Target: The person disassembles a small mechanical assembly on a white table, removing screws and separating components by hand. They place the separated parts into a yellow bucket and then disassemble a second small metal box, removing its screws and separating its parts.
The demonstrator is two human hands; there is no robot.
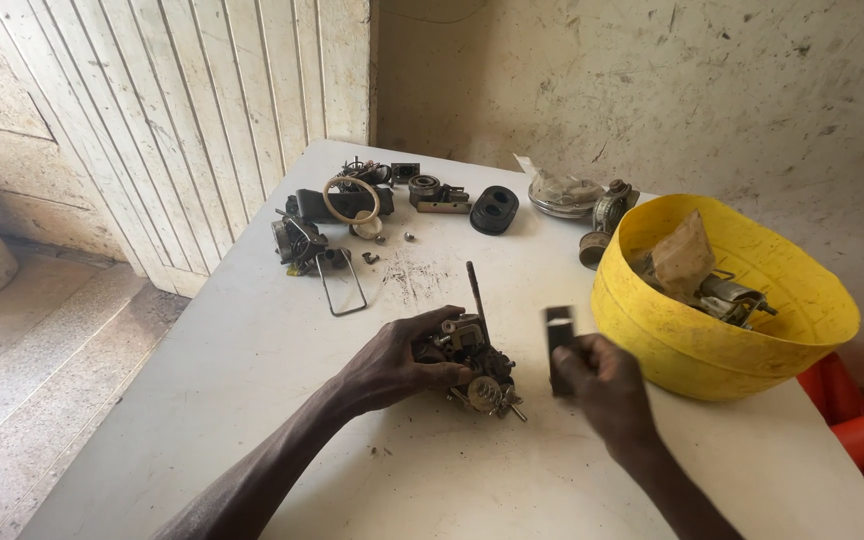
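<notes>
The left hand (397, 365) reaches in from 7 o'clock, fingers curled in a grasp; the right hand (597, 385) enters from 5 o'clock, fingers pinched, blurred.

A white table (252, 360) stands against a stained, scuffed plaster wall (652, 80), beside a pale slatted door (202, 110) and sunlit stone floor (22, 380).
</notes>
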